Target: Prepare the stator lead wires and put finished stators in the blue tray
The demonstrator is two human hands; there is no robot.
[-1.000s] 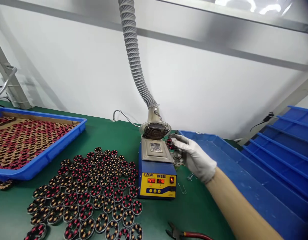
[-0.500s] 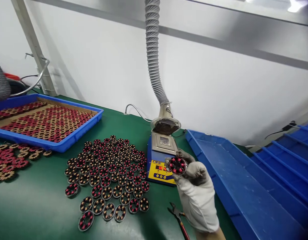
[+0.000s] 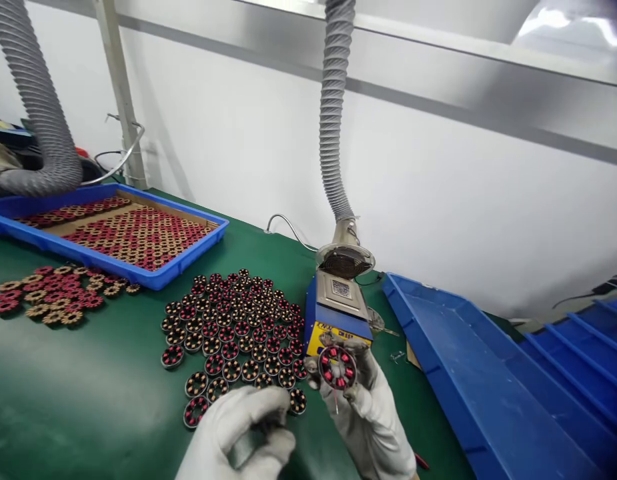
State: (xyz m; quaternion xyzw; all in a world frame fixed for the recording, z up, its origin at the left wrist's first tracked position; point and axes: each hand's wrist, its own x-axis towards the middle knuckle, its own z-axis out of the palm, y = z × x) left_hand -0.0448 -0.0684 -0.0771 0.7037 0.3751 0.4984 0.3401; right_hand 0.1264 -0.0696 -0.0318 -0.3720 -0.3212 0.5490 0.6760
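Right hand, gloved, pinches 1 wound stator at rim, raised before solder pot. Left hand curled loosely near stator cluster, hold unclear. Best: grip rim only, keep hanging wire lead untouched, face coils to eye

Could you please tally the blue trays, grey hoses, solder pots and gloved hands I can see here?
Blue trays: 2, the filled tray and the bare tray, not counting the stack at far right.
Grey hoses: 2
Solder pots: 1
Gloved hands: 2, left hand, right hand
Total: 7
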